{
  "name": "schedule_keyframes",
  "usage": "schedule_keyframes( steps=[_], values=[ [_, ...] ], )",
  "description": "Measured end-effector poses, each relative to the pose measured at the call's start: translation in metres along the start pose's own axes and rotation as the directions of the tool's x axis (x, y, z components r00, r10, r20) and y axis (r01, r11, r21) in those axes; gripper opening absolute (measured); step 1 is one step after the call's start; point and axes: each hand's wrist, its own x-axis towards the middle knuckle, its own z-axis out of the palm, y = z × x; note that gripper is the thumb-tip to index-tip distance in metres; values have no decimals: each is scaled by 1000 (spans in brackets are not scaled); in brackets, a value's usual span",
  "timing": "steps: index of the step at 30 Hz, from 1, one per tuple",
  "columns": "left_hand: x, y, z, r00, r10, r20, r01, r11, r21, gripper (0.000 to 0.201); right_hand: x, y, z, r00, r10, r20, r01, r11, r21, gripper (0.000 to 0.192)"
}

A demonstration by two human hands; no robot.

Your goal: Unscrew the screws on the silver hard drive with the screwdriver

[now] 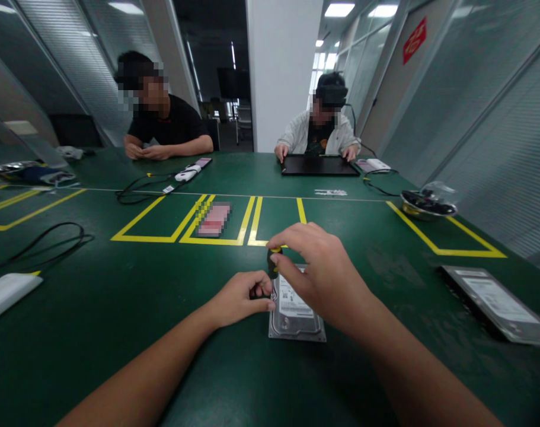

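Green matting with yellow tape boxes covers the table [118, 332] between glass partitions. Right hand [320, 276] pinches a screwdriver [273, 261] upright; left hand [243, 298] steadies the near-centre hard drive [296, 314], label unreadable.

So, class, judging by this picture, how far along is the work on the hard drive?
Done: the hard drive lies flat on the green table. In hand: the right hand holds a screwdriver upright at its corner; the left hand steadies it. Left: the cover is still on.
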Motion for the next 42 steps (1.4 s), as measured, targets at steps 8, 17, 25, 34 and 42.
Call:
schedule_keyframes(
  steps=[8, 17, 25, 34, 42],
  values=[
    [-1, 1, 0, 1000, 6, -15, -6, 1000, 7, 27, -2, 0, 0, 1000, -7, 13, 6, 999, 40, 13],
    [-1, -2, 1, 1000, 9, -3, -9, 1000, 7, 27, 0, 1, 1, 1000, -3, -1, 3, 1000, 3, 10],
    [0, 0, 1, 1000, 1, -4, -1, 1000, -10, 26, -1, 0, 1, 1000, -7, 2, 7, 999, 38, 13],
    [0, -2, 1, 1000, 6, 4, -6, 1000, -1, 25, -1, 1, 1, 1000, -16, -17, 16, 1000, 3, 14],
    [0, 0, 1, 1000, 0, -9, 0, 1000, -16, 26, -1, 0, 1, 1000, -10, -7, 10, 999, 47, 14]
  ],
)
